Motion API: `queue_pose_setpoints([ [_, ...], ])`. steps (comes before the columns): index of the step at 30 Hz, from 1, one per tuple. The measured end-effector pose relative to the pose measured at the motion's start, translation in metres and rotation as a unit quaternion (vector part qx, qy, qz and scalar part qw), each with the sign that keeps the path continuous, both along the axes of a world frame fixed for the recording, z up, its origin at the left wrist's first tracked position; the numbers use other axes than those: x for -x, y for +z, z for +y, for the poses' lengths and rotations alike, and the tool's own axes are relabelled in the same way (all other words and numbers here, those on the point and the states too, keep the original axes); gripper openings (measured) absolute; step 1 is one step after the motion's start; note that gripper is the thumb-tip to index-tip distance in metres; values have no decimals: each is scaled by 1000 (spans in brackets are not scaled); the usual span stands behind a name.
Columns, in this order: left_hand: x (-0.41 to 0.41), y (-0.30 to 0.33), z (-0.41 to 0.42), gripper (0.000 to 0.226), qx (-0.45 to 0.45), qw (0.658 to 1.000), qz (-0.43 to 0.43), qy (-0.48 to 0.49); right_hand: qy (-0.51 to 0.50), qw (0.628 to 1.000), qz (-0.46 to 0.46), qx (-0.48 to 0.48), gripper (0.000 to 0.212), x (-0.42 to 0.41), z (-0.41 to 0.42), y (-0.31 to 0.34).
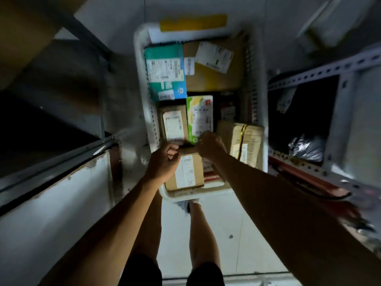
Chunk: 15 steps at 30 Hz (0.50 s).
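Filling the white basket [139, 79] are labelled parcels [216, 77]; right hand [210, 145] grips green carton [200, 115].

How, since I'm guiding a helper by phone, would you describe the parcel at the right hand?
Find the white plastic basket beside the metal shelf. Near its middle lies the green-and-white parcel, its near end at the right hand. A brown box sits left of it and a teal box lies beyond; it alone is pale green and white.
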<state>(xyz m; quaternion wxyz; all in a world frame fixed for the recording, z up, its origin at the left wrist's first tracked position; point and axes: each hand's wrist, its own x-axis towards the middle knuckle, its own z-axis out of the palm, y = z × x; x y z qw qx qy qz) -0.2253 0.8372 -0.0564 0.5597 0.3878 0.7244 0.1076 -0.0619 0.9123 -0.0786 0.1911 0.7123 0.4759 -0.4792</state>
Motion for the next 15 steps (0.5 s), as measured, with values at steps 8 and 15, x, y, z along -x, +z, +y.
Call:
queue_pose_setpoints([
  [8, -8, 171, -52, 28, 31, 998, 53, 1, 147, 988, 49, -10, 31, 2, -22, 200],
  [15, -39, 277, -136, 38, 46, 981, 66, 175, 350, 931, 93, -46, 32, 0, -58, 328],
])
